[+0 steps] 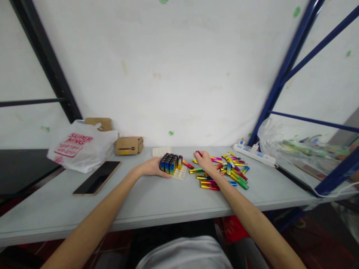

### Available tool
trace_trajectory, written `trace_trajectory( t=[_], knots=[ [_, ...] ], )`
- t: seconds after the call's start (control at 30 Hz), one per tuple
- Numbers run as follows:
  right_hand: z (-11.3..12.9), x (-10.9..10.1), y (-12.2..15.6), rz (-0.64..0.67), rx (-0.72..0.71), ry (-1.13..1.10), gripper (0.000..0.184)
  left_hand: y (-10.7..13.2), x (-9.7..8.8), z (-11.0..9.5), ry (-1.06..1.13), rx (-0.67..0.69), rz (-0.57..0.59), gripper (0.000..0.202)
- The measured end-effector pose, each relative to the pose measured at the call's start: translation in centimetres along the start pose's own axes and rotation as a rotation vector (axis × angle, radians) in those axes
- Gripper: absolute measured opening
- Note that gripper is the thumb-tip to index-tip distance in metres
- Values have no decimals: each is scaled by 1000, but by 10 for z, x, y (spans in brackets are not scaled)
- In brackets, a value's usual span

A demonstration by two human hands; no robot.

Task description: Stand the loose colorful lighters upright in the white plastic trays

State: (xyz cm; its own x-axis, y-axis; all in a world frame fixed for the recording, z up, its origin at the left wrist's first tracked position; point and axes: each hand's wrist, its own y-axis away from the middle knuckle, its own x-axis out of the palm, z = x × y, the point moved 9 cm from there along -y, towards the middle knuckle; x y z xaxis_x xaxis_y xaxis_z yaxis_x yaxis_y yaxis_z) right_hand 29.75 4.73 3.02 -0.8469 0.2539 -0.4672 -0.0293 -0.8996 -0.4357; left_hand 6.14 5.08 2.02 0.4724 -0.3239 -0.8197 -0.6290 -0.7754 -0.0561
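Observation:
Shiny rainbow-coloured tubes with dark tops [169, 164] stand upright in close rows in a white tray with small sockets [181, 173]. My left hand [153, 167] is wrapped around the left side of this block, thumb along the front; its other fingers are partly hidden behind. Closed in a pinch, my right hand [204, 160] is over the left part of a loose pile of shiny metallic tubes [234, 170]. The end of a dark reddish tube [199, 153] pokes out from its fingers. The rest of that tube is hidden by the hand.
Behind the block lies another pale tray [162, 151]. To the left are a small cardboard box [129, 145], a white plastic bag [84, 144] and a dark flat tablet [98, 178]. A white power strip [255, 154] lies at the back right, by a blue metal frame [280, 89].

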Motion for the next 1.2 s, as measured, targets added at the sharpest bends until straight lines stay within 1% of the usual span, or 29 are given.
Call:
trace_trajectory(
  t=[0.1,0.2,0.3,0.37,0.43,0.5,0.6,0.7,0.77,0.93,1.0,1.13,1.2],
  knots=[
    [8,2,2,3,-45,23,39,0,0,1,-9,-12,-4,84],
    [22,1,7,9,-126,48,41,0,0,1,-12,-9,-4,84],
    [34,9,13,122,-182,44,39,1,0,-3,-11,24,-1,83],
    [44,14,17,182,-249,82,40,1,0,-4,-9,40,-3,84],
    [54,16,21,197,-342,145,43,0,0,-3,-5,36,-5,86],
    [61,18,24,204,-394,187,46,0,1,0,-3,21,-3,86],
    [62,20,26,229,-346,166,49,0,1,-1,8,22,-6,86],
    [61,22,28,214,-314,164,49,1,2,-4,17,46,1,83],
    [59,27,29,222,-334,210,48,1,2,-5,14,44,9,82],
    [55,52,34,345,-423,364,41,1,0,-6,0,41,-10,84],
    [56,57,34,335,-424,439,41,1,0,-6,-3,41,-5,83],
    [61,60,34,300,-376,585,40,1,1,-6,-1,42,10,80],
    [62,59,34,310,-376,592,43,1,0,-4,-2,31,4,78]
  ],
)
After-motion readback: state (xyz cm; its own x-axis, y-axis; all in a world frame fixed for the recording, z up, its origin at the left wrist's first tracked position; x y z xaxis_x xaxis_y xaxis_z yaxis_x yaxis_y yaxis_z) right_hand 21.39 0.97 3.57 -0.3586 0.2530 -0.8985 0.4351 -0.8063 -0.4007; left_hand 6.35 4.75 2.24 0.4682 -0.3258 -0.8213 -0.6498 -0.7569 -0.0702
